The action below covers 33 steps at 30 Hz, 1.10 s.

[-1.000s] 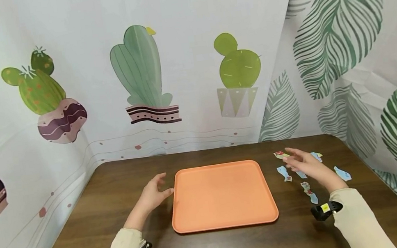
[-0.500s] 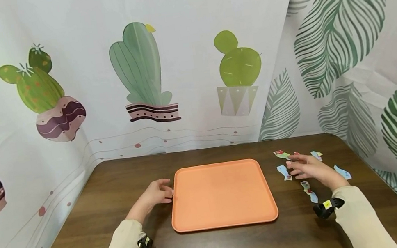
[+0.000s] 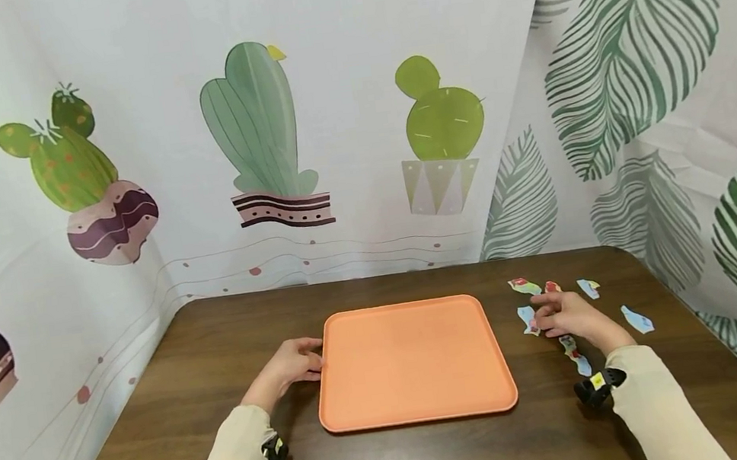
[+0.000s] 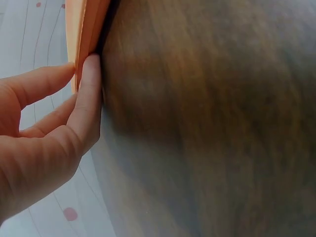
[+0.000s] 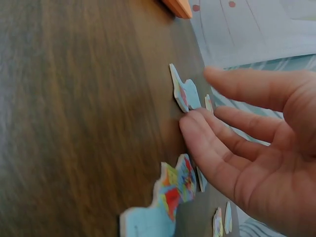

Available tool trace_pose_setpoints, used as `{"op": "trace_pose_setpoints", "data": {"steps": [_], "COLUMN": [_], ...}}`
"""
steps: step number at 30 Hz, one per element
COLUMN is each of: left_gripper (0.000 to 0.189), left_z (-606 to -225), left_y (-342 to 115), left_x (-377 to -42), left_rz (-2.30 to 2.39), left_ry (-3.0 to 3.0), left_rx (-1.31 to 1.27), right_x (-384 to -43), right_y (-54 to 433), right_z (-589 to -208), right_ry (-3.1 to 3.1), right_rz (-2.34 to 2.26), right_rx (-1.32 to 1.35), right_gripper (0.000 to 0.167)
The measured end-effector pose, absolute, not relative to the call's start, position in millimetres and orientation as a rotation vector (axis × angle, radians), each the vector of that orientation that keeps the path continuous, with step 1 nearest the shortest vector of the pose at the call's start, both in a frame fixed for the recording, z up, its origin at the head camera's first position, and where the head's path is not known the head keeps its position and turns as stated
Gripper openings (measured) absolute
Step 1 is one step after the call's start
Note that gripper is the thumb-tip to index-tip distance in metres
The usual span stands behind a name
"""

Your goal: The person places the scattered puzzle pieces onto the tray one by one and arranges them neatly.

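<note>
An orange tray (image 3: 412,363) lies flat on the brown wooden table. At its left edge my left hand (image 3: 290,364) holds the rim; in the left wrist view, the thumb and fingertips meet the tray's edge (image 4: 86,34) from both sides. My right hand (image 3: 571,314) is low over several blue, red and green printed puzzle pieces to the right of the tray. Its fingertips are right at a light-blue puzzle piece (image 5: 190,94), with the thumb held apart from them. Another puzzle piece (image 3: 580,363) lies partly under this hand in the head view.
More puzzle pieces lie around the right hand: a green and red piece (image 3: 524,286) at the back, a blue piece (image 3: 588,288) and another blue piece (image 3: 638,319) farther right. A cloth backdrop (image 3: 354,109) printed with cacti and leaves stands behind the table.
My left hand has moved to the tray's left rim and its fingers have closed in on it. My right hand has lowered slightly toward the near puzzle pieces. The tray has stayed put.
</note>
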<state>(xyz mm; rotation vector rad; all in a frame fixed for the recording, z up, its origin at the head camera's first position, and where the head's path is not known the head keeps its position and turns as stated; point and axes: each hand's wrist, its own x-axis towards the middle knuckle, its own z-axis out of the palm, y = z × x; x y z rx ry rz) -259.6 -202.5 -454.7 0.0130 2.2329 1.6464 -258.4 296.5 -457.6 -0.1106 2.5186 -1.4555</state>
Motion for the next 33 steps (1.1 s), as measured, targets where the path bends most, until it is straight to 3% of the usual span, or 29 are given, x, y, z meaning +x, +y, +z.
{"op": "trace_pose_setpoints", "data": {"steps": [15,33], "left_gripper": [0.053,0.049], "left_z": [-459.6,-461.6], "left_y": [-205.2,-201.8], "left_x": [-258.5,-257.8], "left_rz": [1.698,1.692], "left_ry": [2.211,2.268], "left_rx": [0.002,-0.071], "right_x": [-261.3,-261.9], "right_y": [287.8,286.9], "right_z": [-460.0,-460.8], "right_ry": [2.642,2.742], "right_rz": [-1.320,-1.331], "right_rx": [-0.094,-0.130], "right_gripper": [0.064,0.051]}}
